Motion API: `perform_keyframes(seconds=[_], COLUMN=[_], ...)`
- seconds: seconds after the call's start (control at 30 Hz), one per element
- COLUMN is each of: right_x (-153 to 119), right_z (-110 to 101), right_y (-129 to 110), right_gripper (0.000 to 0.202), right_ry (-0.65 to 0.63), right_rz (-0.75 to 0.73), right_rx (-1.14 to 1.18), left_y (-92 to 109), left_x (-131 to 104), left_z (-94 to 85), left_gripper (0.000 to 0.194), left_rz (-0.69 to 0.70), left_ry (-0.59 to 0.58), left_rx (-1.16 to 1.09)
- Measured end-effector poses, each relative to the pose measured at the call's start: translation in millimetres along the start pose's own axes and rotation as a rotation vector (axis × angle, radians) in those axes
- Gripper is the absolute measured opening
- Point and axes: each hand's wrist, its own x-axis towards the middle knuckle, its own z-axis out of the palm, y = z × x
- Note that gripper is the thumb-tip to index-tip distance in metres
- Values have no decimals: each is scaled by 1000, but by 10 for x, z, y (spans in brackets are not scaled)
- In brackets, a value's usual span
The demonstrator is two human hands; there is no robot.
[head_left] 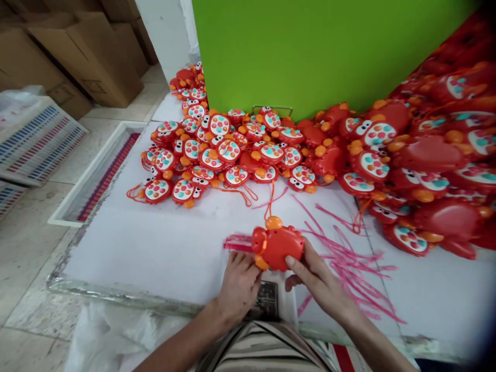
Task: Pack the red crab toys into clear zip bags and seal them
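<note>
My right hand (315, 276) grips a red plastic toy (281, 248), shaped like a crab or similar animal, thumb on its smooth back. The back faces up, and orange knobs and an orange cord loop stick out from it. Just left of the toy is my left hand (240, 284), its fingers curled and closed at the toy's edge. What those fingers pinch is hidden. Beyond their knuckles lies a small bundle of pink strips (238, 243). Under my hands is a white container (289, 302) with a dark patterned piece in it.
Many similar toys (228, 150) are heaped along the table's (135, 248) back and right. Loose pink strips (352, 274) are strewn right of my hands. A green panel (310, 57) rises behind. Cardboard boxes (89, 57) and white crates (39, 139) stand on the floor at left.
</note>
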Motion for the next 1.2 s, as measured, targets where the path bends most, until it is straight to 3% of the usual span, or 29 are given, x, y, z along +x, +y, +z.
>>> perform_keyframes(seconds=[0.23,0.43,0.57,0.67,0.73,0.8,0.9,1.03,1.2], right_x=[38,46,42,32,30,29,29,39,81], right_z=[111,113,75,31,18,21,25,-44,-110], right_y=[-44,51,156,183,188,187,161,46,-80], right_gripper=[44,43,47,51,51,50,47,44,31], right_ry=[24,51,77,104,109,103,91,56,-238], right_rz=[-212,-313,-323,-295,-303,-309,-343,-355,-392], right_rx=[-493,-608,-662,-685,-679,-661,-647,-717,-907], left_y=[18,76,85,12,-52,-99,-120,-94,-39], left_x=[-87,-89,-92,-85,-47,21,143,212,159], left_z=[67,114,-146,-507,-677,-716,-583,-390,-349], left_gripper=[12,19,14,14,20,28,22,18,21], left_rz=[99,139,125,-149,-448,-625,-621,-557,-607], left_ry=[68,146,282,393,356,212,59,80,59], left_rx=[226,219,118,-41,-223,-446,-660,-709,-769])
